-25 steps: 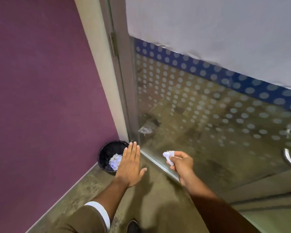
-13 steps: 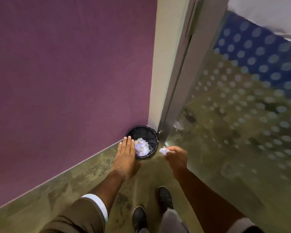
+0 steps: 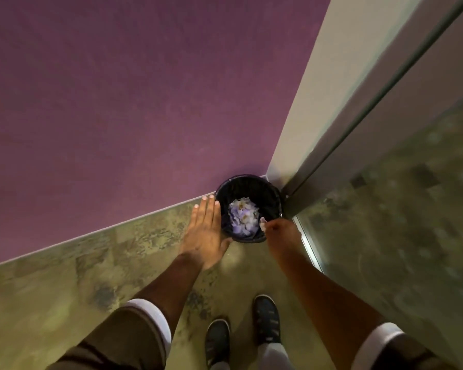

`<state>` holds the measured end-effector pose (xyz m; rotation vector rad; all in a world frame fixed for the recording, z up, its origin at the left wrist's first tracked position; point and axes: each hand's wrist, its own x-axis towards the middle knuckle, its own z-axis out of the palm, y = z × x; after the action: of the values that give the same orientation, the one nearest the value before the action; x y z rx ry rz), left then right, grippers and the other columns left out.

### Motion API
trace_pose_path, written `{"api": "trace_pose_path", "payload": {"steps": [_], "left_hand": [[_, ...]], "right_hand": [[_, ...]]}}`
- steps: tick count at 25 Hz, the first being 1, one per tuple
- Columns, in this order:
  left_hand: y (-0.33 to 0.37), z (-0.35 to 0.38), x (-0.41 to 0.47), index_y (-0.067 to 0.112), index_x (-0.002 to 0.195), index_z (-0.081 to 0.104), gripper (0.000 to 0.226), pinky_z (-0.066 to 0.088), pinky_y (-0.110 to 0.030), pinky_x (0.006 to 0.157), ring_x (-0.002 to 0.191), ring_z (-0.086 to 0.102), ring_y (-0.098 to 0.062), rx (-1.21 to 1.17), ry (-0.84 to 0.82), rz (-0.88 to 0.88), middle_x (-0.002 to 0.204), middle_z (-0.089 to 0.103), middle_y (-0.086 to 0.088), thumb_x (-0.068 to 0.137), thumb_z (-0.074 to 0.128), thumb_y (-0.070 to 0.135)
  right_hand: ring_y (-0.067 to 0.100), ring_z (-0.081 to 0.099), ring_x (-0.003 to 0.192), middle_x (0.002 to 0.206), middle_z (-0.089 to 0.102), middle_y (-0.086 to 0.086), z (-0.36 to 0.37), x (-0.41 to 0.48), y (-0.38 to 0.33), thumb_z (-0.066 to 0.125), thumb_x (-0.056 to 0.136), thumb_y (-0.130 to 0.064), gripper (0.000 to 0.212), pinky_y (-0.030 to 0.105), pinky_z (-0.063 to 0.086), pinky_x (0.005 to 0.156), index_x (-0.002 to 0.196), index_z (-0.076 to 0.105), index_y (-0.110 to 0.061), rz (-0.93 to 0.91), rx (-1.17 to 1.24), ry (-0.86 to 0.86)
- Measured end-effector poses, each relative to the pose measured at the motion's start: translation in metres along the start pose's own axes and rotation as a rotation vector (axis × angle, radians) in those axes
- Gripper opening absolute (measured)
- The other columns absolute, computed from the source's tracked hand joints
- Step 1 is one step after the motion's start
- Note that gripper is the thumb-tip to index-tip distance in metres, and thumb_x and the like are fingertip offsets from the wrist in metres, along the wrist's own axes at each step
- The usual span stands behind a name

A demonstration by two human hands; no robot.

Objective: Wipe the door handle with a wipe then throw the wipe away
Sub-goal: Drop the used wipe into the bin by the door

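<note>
Wipe (image 3: 262, 221): small white crumpled piece, pinched at the fingertips of the right hand (image 3: 281, 236); held over the near right rim of the bin, not yet dropped in; only a scrap of it shows past the fingers.

Right hand: fingers curled in and gripping the wipe, knuckles up, forearm bare, rolled sleeve with a white cuff at the lower right edge of the view.

Bin (image 3: 271, 194): round, black, upright on the floor, set in the corner where the purple wall (image 3: 118, 102) meets the pale door frame (image 3: 318, 89); it touches or nearly touches the wall base. Contents: a heap of crumpled white and pale lilac tissues or wipes (image 3: 242, 216), filling the bottom; single pieces cannot be counted.

Left hand (image 3: 206, 233): flat, fingers straight and together, holding nothing, palm down just beside the left rim of the bin.

Floor (image 3: 64, 284): mottled olive and brown, polished.

Glass door panel (image 3: 412, 209): at right, floor showing through it, blurred pale dots on the pane; a metal strip runs along its foot.

Shoes (image 3: 266, 319): two dark ones, at the bottom centre, toes toward the bin
</note>
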<state>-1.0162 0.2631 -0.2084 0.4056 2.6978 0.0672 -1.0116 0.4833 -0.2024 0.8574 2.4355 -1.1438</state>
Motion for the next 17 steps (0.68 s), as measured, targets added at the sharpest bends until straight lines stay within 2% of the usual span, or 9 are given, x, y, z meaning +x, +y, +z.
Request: {"api": "trace_pose_path", "payload": {"steps": [2, 5, 6, 9, 13, 17], "left_hand": [[-0.003, 0.03, 0.022, -0.002, 0.171, -0.018, 0.107, -0.015, -0.05, 0.138, 0.169, -0.023, -0.04, 0.009, -0.008, -0.009, 0.181, -0.022, -0.024, 0.111, 0.042, 0.064], [-0.01, 0.068, 0.047, -0.002, 0.17, -0.022, 0.109, -0.017, -0.05, 0.137, 0.168, -0.026, -0.04, 0.022, -0.022, -0.025, 0.18, -0.026, -0.025, 0.112, 0.039, 0.066], [-0.012, 0.077, 0.054, -0.002, 0.169, -0.023, 0.109, -0.019, -0.05, 0.136, 0.168, -0.026, -0.04, 0.039, -0.019, -0.022, 0.18, -0.027, -0.025, 0.112, 0.038, 0.067], [-0.017, 0.095, 0.069, -0.002, 0.168, -0.026, 0.107, -0.022, -0.05, 0.134, 0.167, -0.028, -0.04, 0.043, -0.021, -0.046, 0.178, -0.03, -0.026, 0.113, 0.035, 0.067], [-0.02, 0.108, 0.073, -0.001, 0.165, -0.032, 0.105, -0.024, -0.051, 0.132, 0.164, -0.034, -0.04, 0.072, -0.052, -0.07, 0.173, -0.039, -0.025, 0.113, 0.027, 0.068], [-0.019, 0.103, 0.063, -0.002, 0.165, -0.033, 0.103, -0.02, -0.053, 0.134, 0.163, -0.035, -0.042, 0.093, -0.1, -0.058, 0.172, -0.041, -0.027, 0.113, 0.022, 0.069]], "right_hand": [[0.034, 0.072, 0.103, 0.104, 0.08, 0.013, 0.022, 0.031, 0.01, 0.072, 0.093, -0.016, 0.012, 0.034, 0.052, 0.082, 0.095, 0.083, -0.015, -0.029, -0.05, -0.019], [0.035, 0.07, 0.106, 0.109, 0.079, 0.016, 0.051, 0.074, 0.019, 0.067, 0.093, -0.011, 0.017, 0.026, 0.036, 0.07, 0.099, 0.083, -0.012, -0.084, -0.141, -0.024], [0.036, 0.07, 0.106, 0.109, 0.079, 0.016, 0.06, 0.086, 0.02, 0.066, 0.092, -0.009, 0.018, 0.027, 0.036, 0.07, 0.101, 0.083, -0.012, -0.084, -0.135, -0.023], [0.036, 0.069, 0.113, 0.118, 0.077, 0.017, 0.082, 0.115, 0.025, 0.068, 0.091, -0.008, 0.023, 0.031, 0.047, 0.086, 0.111, 0.08, -0.007, -0.119, -0.085, -0.089], [0.033, 0.058, 0.133, 0.142, 0.063, 0.017, 0.094, 0.123, 0.031, 0.067, 0.094, -0.008, 0.039, 0.031, 0.04, 0.109, 0.133, 0.066, -0.003, -0.22, -0.119, -0.208], [0.03, 0.033, 0.154, 0.17, 0.027, 0.016, 0.087, 0.111, 0.037, 0.064, 0.099, -0.023, 0.067, 0.038, 0.032, 0.123, 0.159, 0.036, -0.009, -0.364, -0.357, -0.28]]}}
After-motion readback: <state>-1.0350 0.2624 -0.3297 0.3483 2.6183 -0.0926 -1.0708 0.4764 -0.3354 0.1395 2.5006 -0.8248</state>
